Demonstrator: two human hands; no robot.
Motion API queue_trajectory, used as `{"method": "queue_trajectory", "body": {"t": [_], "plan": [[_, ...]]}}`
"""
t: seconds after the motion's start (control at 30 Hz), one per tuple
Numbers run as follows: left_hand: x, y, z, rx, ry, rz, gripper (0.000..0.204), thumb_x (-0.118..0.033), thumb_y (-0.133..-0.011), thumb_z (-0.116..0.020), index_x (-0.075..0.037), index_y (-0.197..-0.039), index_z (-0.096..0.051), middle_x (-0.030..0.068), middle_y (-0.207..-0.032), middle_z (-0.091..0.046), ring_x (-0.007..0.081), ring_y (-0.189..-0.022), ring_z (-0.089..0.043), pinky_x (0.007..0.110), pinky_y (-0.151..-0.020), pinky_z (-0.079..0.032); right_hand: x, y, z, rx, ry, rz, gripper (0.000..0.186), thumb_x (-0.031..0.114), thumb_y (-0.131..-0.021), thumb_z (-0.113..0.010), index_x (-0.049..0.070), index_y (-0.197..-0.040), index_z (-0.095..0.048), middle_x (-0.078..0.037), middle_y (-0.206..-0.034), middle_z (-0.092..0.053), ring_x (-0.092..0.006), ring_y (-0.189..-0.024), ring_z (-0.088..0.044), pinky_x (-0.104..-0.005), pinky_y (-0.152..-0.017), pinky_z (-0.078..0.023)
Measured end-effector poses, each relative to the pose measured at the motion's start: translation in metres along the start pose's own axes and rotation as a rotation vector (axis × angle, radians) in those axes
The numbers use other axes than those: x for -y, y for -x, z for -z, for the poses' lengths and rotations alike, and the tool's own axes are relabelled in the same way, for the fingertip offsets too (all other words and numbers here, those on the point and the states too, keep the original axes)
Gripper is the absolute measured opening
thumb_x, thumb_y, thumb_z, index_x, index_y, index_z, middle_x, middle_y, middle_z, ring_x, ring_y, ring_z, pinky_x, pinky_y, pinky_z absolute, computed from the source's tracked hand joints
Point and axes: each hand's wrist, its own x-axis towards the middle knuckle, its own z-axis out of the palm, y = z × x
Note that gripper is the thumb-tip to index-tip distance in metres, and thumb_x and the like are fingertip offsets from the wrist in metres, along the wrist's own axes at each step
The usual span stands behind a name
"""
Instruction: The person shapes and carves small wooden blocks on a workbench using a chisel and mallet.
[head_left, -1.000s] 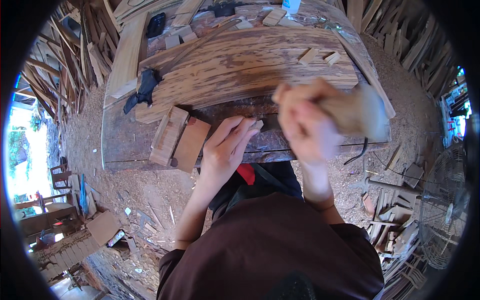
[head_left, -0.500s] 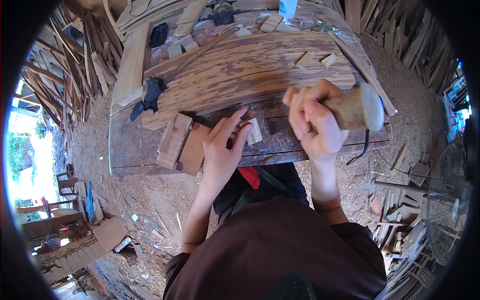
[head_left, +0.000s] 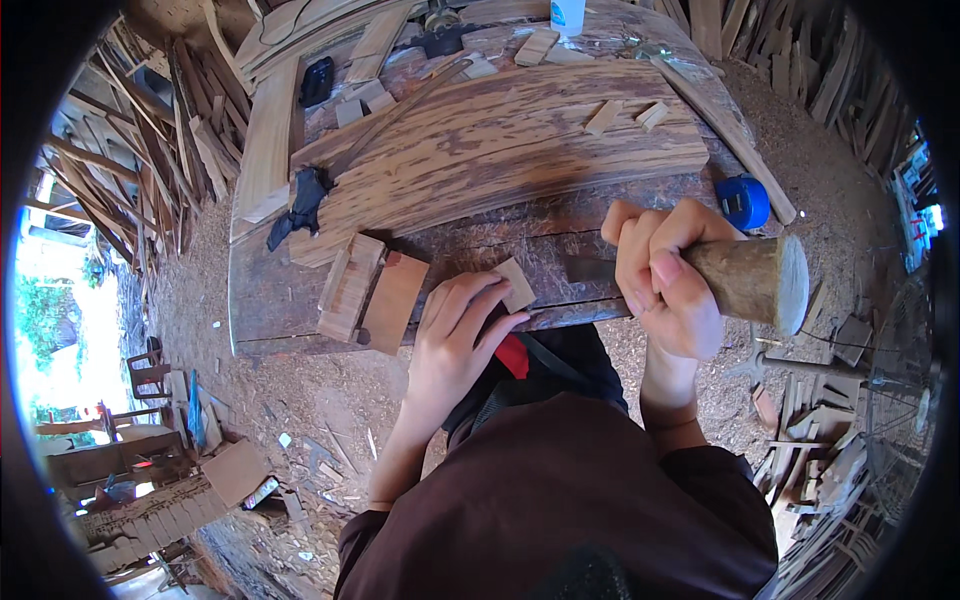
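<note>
At the bench's near edge, my left hand [head_left: 455,325] has its fingertips and thumb closed on the edges of a small flat wood block [head_left: 517,284]. My right hand [head_left: 668,275] is wrapped round a thick, round wooden handle [head_left: 748,280] whose pale end faces right. A dark flat blade [head_left: 590,269] shows to the left of that fist and points toward the block, apart from it; its join to the handle is hidden by my fingers. Left of my left hand lie a brown flat rectangular piece [head_left: 395,300] and a thicker wood block [head_left: 350,287].
A long curved-edged board [head_left: 480,140] lies across the bench, with small wood pieces [head_left: 603,117] and a thin metal strip on it. A black cloth [head_left: 303,205] sits at its left end. A blue tape measure [head_left: 743,202] rests at right. Shavings cover the floor; timber leans all round.
My right hand has come down and nearer with the wooden-handled blade, uncovering the tape measure. My left fingers, more spread before, have closed on the small block. The view has shifted slightly.
</note>
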Motion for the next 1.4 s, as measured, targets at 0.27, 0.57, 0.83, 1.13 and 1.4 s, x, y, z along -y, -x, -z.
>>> {"method": "queue_trajectory", "body": {"t": [0.27, 0.57, 0.83, 1.13, 1.4], "plan": [[0.007, -0.017, -0.003, -0.142, 0.122, 0.034, 0.026, -0.001, -0.08, -0.072, 0.002, -0.104, -0.064, 0.0134, -0.096, -0.065, 0.0283, -0.087, -0.065, 0.035, -0.077, -0.051, 0.005, -0.015, -0.01, 0.101, -0.11, 0.005, 0.019, 0.016, -0.088, -0.053, 0.01, -0.074, -0.042, 0.001, -0.055, -0.045, -0.0071, -0.045, -0.036, -0.0348, -0.069, -0.032], [0.01, -0.024, -0.005, -0.147, 0.052, -0.035, 0.023, 0.004, -0.082, -0.068, 0.006, -0.104, -0.064, 0.0142, -0.098, -0.063, 0.0281, -0.087, -0.064, 0.034, -0.075, -0.052, -0.021, -0.034, -0.019, -0.059, -0.376, -0.107, 0.014, -0.002, -0.082, -0.055, 0.0, -0.07, -0.048, -0.003, -0.057, -0.048, -0.0073, -0.042, -0.041, -0.0223, -0.038, -0.03], [0.017, -0.023, -0.007, -0.127, 0.128, -0.023, 0.02, 0.005, -0.083, -0.067, 0.008, -0.103, -0.063, 0.0148, -0.098, -0.062, 0.028, -0.086, -0.064, 0.033, -0.074, -0.052, -0.027, -0.037, -0.014, 0.042, -0.465, -0.049, 0.013, 0.0, -0.084, -0.055, 0.0, -0.073, -0.049, -0.004, -0.059, -0.049, -0.0073, -0.042, -0.04, -0.022, -0.041, -0.032], [0.016, -0.023, -0.007, -0.155, 0.106, -0.016, 0.018, 0.003, -0.084, -0.068, 0.007, -0.101, -0.064, 0.014, -0.097, -0.063, 0.0265, -0.085, -0.065, 0.032, -0.074, -0.052, -0.028, -0.035, -0.023, 0.049, -0.379, -0.02, 0.009, -0.002, -0.083, -0.052, 0.001, -0.075, -0.048, -0.004, -0.06, -0.049, -0.0054, -0.046, -0.04, -0.0218, -0.042, -0.032], [0.016, -0.022, -0.006, -0.151, 0.125, 0.012, 0.016, 0.003, -0.084, -0.067, 0.006, -0.1, -0.065, 0.0127, -0.097, -0.064, 0.0243, -0.085, -0.066, 0.031, -0.073, -0.052, -0.048, -0.029, -0.033, -0.03, -0.123, -0.095, 0.008, -0.001, -0.081, -0.058, 0.001, -0.076, -0.053, -0.005, -0.069, -0.056, -0.0063, -0.055, -0.049, -0.0249, -0.051, -0.042]]}}
